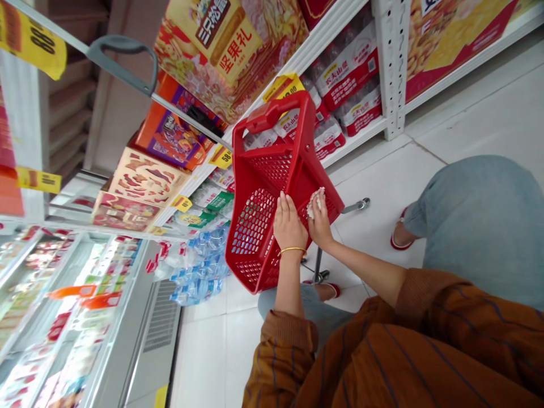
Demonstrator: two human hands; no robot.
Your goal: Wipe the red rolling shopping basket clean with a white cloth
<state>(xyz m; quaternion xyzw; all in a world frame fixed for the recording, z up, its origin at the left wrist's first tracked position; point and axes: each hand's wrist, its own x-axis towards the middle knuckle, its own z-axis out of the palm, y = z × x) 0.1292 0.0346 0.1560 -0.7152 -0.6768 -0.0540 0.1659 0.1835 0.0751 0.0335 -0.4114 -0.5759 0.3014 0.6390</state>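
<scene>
A red plastic shopping basket (293, 164) with perforated sides stands in front of me, its handle toward the shelf. My left hand (290, 222), wearing a gold bracelet (293, 249), lies on the basket's edge with its fingers stretched out. In my right hand (319, 225) is a crumpled white cloth or tissue (313, 204), pressed against the basket's red side panel. My right fingers are bent over it, and part of it is hidden under them. A metal leg with a wheel (361, 205) sticks out from the basket.
Shrink-wrapped bottle packs (348, 68) fill the lower shelf, with gift boxes (229, 51) above. Blue water bottles (199, 269) stand on the floor. A grey-handled pole (123, 62) crosses the upper left. My knee (484, 221) is at the right, over white floor tiles (204, 351).
</scene>
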